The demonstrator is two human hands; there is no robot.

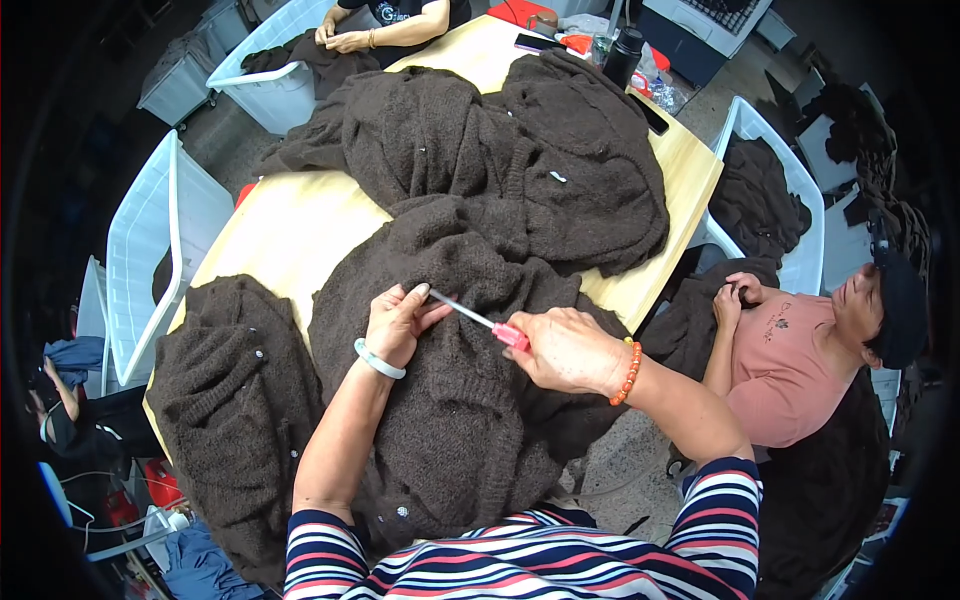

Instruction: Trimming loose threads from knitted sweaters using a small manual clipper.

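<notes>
My right hand is closed round the pinkish-red handle of a tool with a thin metal shaft. Its shaft points left, and its tip meets the fingers of my left hand. Whether that tip is hooked or plain is too small to tell. Thumb and fingers of my left hand pinch a dark brown knitted garment spread on the table in front of me. A second brown knit lies folded to the left, with small white specks on it.
More brown knits are heaped across the wooden table. A black bottle and phones stand or lie at its far right. White bins surround it. A co-worker in pink sits right; another person's hands work at the far side.
</notes>
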